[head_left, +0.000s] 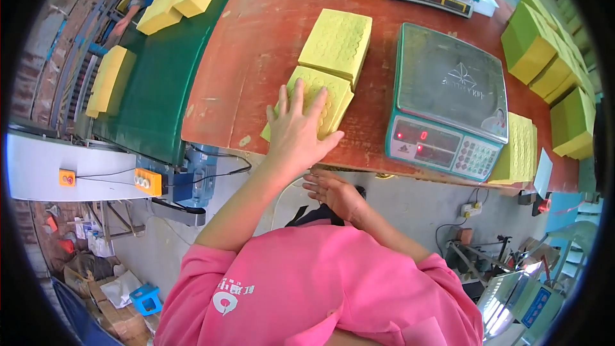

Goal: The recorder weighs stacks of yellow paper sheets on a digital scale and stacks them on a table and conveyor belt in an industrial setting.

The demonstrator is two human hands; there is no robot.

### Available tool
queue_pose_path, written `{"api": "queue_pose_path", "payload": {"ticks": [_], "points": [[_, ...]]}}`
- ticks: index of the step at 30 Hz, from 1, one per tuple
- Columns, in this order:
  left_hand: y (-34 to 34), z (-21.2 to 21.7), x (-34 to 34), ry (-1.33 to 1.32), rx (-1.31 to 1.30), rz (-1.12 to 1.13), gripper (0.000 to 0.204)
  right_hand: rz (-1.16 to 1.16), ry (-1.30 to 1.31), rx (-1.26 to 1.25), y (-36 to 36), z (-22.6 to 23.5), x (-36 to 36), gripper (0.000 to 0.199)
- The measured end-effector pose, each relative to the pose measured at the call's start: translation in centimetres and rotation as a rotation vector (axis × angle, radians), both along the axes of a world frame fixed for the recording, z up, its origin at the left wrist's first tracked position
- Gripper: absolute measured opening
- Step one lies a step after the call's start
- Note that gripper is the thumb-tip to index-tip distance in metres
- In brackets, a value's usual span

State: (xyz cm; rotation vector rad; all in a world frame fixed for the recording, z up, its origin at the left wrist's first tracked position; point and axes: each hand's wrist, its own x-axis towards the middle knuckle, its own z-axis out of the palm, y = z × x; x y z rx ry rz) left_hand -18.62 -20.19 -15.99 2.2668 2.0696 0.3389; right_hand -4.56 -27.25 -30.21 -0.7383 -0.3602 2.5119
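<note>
Evidently, the yellow rectangular block with a wavy-patterned top [329,107], apparently stacked paper sheets, lies near the front edge of the worn red-brown wooden surface [243,45]. The left hand [298,128] rests on it palm down, fingers spread; the right hand [336,195] is held below that edge, fingers extended, grasping nothing.

The block should be fairly dense but soft at its edges — loose sheets could slide or crease if only the top is pinched. Its long sides look the safest hold, both hands squeezing inward, with support low down.

A similar yellow block [336,41] sits right behind, so fingers have little space there. To the right, a strip of surface separates it from the teal-framed digital scale with a dark platform [448,83]; leftward, a wider stretch runs to the green conveyor belt [163,70].
</note>
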Motion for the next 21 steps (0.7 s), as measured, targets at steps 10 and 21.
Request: {"api": "queue_pose_path", "payload": {"ticks": [10,21], "points": [[-0.1,-1.1,-1.8,-0.014,-0.034,-0.035,0.084,-0.208,0.22,-0.1,-0.4,-1.8,-2.3,0.057],[-6.9,-0.9,-9.2,-0.91,-0.173,-0.004,0.084,-0.278,-0.353,0.756,-0.5,7.3,-1.4,0.033]]}}
